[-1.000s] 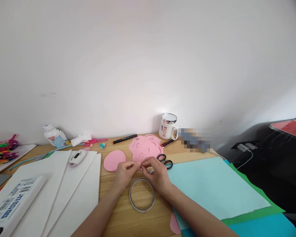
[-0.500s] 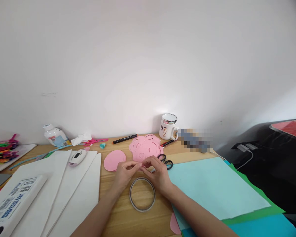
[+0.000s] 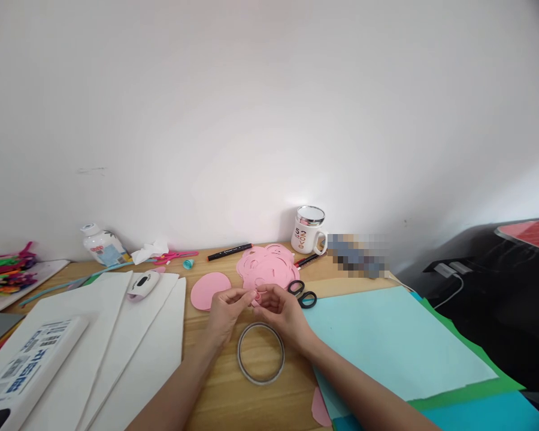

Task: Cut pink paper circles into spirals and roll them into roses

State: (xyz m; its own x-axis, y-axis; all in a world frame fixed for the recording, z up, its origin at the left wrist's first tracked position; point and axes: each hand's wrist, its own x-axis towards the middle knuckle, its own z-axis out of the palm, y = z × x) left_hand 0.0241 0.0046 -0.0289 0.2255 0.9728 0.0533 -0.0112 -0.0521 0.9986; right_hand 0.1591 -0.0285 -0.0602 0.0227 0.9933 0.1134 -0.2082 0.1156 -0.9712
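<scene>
A small rolled pink paper piece (image 3: 256, 298) is pinched between the fingertips of my left hand (image 3: 227, 311), above the wooden table. My right hand (image 3: 285, 311) curls round the other side of the piece, its thumb and fingers bent close to it. Just below both hands lies a roll of tape (image 3: 261, 382). Behind them is a heap of cut pink paper (image 3: 269, 266), with a stack of pink circles (image 3: 209, 290) to its left. Black-handled scissors (image 3: 308, 299) lie beside my right hand, their blades hidden.
White sheets (image 3: 161, 335) and a white box (image 3: 36, 359) cover the left. Light blue paper (image 3: 386, 341) lies right, over green and blue sheets. A mug (image 3: 306, 236), a black marker (image 3: 229, 252) and a bottle (image 3: 103, 245) stand or lie near the wall.
The fingers of my right hand have loosened and spread slightly, so more of the rolled pink piece shows. The whole view has shifted slightly.
</scene>
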